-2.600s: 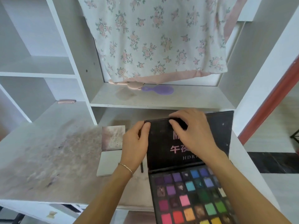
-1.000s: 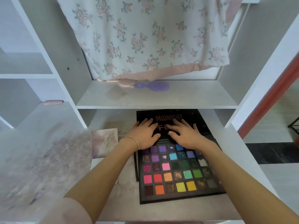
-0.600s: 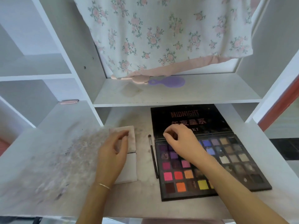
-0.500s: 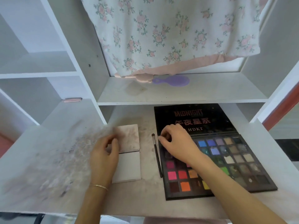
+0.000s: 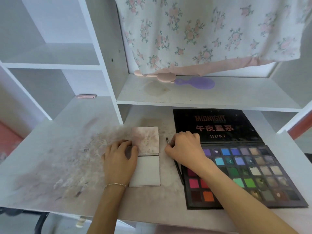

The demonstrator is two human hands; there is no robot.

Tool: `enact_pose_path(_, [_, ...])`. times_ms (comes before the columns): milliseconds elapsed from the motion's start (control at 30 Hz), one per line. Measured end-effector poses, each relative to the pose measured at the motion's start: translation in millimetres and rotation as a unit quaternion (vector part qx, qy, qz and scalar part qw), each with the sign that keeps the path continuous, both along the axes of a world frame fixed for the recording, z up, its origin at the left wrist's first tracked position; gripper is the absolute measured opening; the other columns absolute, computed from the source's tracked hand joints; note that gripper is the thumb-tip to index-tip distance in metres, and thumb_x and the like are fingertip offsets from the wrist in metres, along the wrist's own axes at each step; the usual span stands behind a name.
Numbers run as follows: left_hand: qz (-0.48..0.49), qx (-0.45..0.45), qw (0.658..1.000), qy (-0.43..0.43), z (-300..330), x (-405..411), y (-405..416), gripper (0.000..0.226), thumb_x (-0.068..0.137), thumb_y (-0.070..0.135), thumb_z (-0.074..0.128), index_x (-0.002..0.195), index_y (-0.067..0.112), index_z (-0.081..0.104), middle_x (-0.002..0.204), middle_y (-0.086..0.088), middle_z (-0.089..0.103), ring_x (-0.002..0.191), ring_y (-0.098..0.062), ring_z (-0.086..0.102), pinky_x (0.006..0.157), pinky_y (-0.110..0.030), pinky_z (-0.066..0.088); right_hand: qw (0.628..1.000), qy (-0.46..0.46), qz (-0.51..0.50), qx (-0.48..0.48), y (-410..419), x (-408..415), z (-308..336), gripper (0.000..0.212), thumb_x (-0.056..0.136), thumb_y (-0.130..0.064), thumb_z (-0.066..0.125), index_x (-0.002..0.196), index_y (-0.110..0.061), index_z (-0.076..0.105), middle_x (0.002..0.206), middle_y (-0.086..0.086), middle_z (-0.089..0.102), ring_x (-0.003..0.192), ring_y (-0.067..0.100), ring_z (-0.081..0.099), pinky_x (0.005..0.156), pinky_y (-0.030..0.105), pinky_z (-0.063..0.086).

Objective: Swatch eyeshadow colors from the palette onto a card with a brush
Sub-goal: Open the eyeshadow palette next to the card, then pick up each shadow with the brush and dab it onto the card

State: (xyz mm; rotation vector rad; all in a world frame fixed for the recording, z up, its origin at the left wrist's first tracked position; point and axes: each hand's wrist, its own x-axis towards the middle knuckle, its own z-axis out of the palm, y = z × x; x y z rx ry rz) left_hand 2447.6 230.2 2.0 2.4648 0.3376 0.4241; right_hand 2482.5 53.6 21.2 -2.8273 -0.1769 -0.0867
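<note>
Head view: right hand curls onto the brush, which lies near-to-far between card and palette.
Fingers pinch its far end; left hand presses flat beside the card.

Card left of palette.

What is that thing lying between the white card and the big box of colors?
A thin black brush lies between the card and the palette, on the desk. The right hand is curled over its upper end. The head view shows this.

You have one open palette, one brush, two cards, two hands, one purple hairbrush, one bracelet.
</note>
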Motion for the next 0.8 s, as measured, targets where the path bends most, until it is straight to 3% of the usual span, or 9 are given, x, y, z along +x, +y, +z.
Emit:
enact_pose_path(67, [0.001, -0.006, 1.000, -0.002, -0.6, 0.1, 0.9, 0.020, 0.083, 0.025, 0.059, 0.101, 0.018, 0.067, 0.114, 0.001, 0.060, 0.111, -0.022, 0.043, 0.090, -0.032, 0.025, 0.999, 0.011, -0.010, 0.040, 1.2, -0.5, 3.7, 0.023, 0.081, -0.030, 0.049, 0.076, -0.012, 0.063, 0.081, -0.001, 0.057, 0.084, 0.017, 0.045, 0.076, 0.031, 0.022])
enact_pose_path(167, [0.000, -0.010, 1.000, -0.003, -1.0, 0.3, 2.1, 0.018, 0.083, 0.024, 0.059, 0.098, 0.018, 0.068, 0.113, 0.002, 0.060, 0.110, -0.023, 0.043, 0.090, -0.033, 0.026, 0.977, 0.039, -0.020, 0.209, -0.1, -5.3, 16.4, 0.013, 0.081, -0.025, 0.053, 0.070, -0.018, 0.056, 0.072, -0.007, 0.056, 0.076, 0.014, 0.050, 0.072, 0.027, 0.035])
enact_pose_path(300, [-0.010, -0.026, 1.000, 0.000, 0.2, -0.3, 3.4, 0.014, 0.083, 0.023, 0.060, 0.093, 0.018, 0.068, 0.110, 0.003, 0.062, 0.110, -0.022, 0.043, 0.092, -0.034, 0.027, 0.906, 0.060, -0.041, 0.418, -12.7, -14.7, 39.4, 0.011, 0.083, -0.020, 0.051, 0.078, -0.018, 0.061, 0.072, -0.005, 0.068, 0.062, 0.004, 0.055, 0.055, 0.012, 0.043])
enact_pose_path(400, [-0.021, -0.052, 0.998, -0.009, 2.6, -1.4, 4.5, 0.010, 0.082, 0.019, 0.061, 0.088, 0.016, 0.069, 0.101, 0.001, 0.065, 0.105, -0.024, 0.047, 0.094, -0.039, 0.035, 0.837, 0.074, -0.046, 0.540, -28.9, -24.2, 49.7, 0.013, 0.089, -0.012, 0.047, 0.081, -0.014, 0.057, 0.064, -0.003, 0.070, 0.058, 0.006, 0.055, 0.058, 0.021, 0.046])
enact_pose_path(500, [-0.023, -0.114, 0.992, -0.042, 8.3, -4.2, 0.6, 0.007, 0.082, 0.013, 0.061, 0.084, 0.013, 0.068, 0.085, 0.000, 0.064, 0.087, -0.021, 0.056, 0.076, -0.030, 0.042, 0.811, 0.058, -0.062, 0.578, -50.0, -37.7, 51.6, 0.009, 0.091, -0.014, 0.051, 0.089, -0.015, 0.059, 0.061, -0.001, 0.067, 0.059, 0.012, 0.056, 0.060, 0.026, 0.047])
enact_pose_path(600, [-0.021, -0.173, 0.982, -0.066, 11.8, -9.2, -10.0, 0.008, 0.083, 0.012, 0.061, 0.080, 0.019, 0.064, 0.078, 0.003, 0.063, 0.070, -0.005, 0.055, 0.065, -0.018, 0.038, 0.789, 0.048, -0.065, 0.609, -70.1, -52.4, 49.3, 0.012, 0.090, -0.011, 0.052, 0.100, -0.015, 0.058, 0.059, 0.003, 0.063, 0.048, 0.013, 0.050, 0.048, 0.020, 0.046])
enact_pose_path(733, [-0.031, -0.203, 0.976, -0.071, 12.8, -13.4, -32.7, 0.012, 0.083, 0.011, 0.061, 0.076, 0.021, 0.061, 0.069, 0.016, 0.058, 0.066, 0.005, 0.053, 0.058, -0.001, 0.037, 0.765, 0.048, -0.051, 0.640, -88.8, -67.2, 45.7, 0.019, 0.092, -0.006, 0.045, 0.094, -0.013, 0.063, 0.060, 0.004, 0.060, 0.043, 0.011, 0.047, 0.043, 0.017, 0.043])
enact_pose_path(800, [-0.032, -0.209, 0.975, -0.067, 12.5, -12.7, -42.8, 0.011, 0.084, 0.012, 0.059, 0.078, 0.021, 0.061, 0.070, 0.018, 0.058, 0.068, 0.006, 0.053, 0.059, 0.000, 0.037, 0.718, 0.065, -0.041, 0.691, -93.8, -71.1, 43.3, 0.025, 0.093, -0.004, 0.041, 0.093, -0.011, 0.065, 0.063, 0.007, 0.062, 0.045, 0.012, 0.053, 0.045, 0.018, 0.046])
